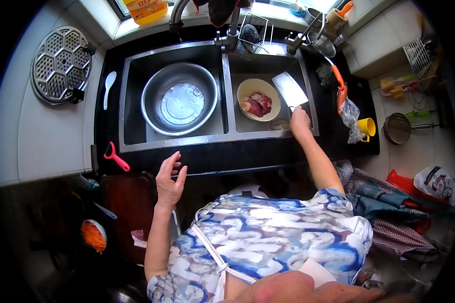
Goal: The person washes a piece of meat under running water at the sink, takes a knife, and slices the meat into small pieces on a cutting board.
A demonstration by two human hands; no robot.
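holding: right hand [299,121] is clenched round the handle of a cleaver [289,91], the broad blade pointing away over the right sink basin [268,65]
left hand: left hand [170,178] is released, fingers spread and curled a little, grasping nothing, hovering just in front of the dark counter edge [212,156] below the left basin
cleaver place: over the right side of the right basin, just beside the plate, blade flat side up toward the camera
plate: cream plate [247,88] sits in the right basin with pieces of raw red meat [259,104] on it
left basin: large steel bowl [179,98] fills it, with water catching the light
counter left: red peeler [116,157] lies at the sink's front left corner; white spoon [108,87] lies beside the left rim; round perforated steamer rack [60,64] rests further left
counter right: yellow cup [367,126] stands near a crumpled plastic bag [350,113]; orange-handled tool [338,83] lies above them
back: tap [179,12] rises behind the basins
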